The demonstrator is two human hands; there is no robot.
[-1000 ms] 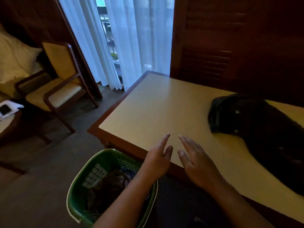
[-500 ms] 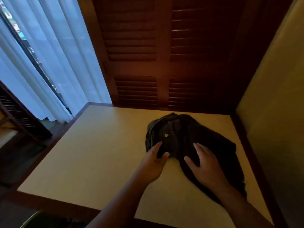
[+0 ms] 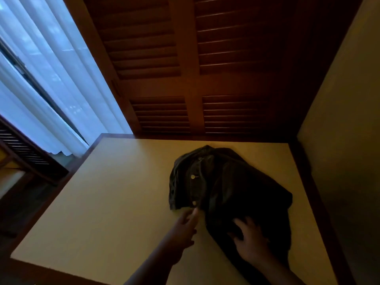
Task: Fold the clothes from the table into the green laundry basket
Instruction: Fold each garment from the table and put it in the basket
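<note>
Left hand (image 3: 185, 225): mine, stretched over the table (image 3: 113, 202), fingertips at the near hem of the dark garment (image 3: 236, 182), just under its lower button (image 3: 194, 203). It is blurred, so I cannot tell whether it pinches the cloth.
Right hand (image 3: 249, 241): fingers spread and relaxed, resting on the garment's near part.
Dark garment: crumpled on the table, towards the far right corner.
Table: far edge against louvred doors (image 3: 226, 79); a white curtain (image 3: 51, 79) hangs beyond the far left corner.
</note>
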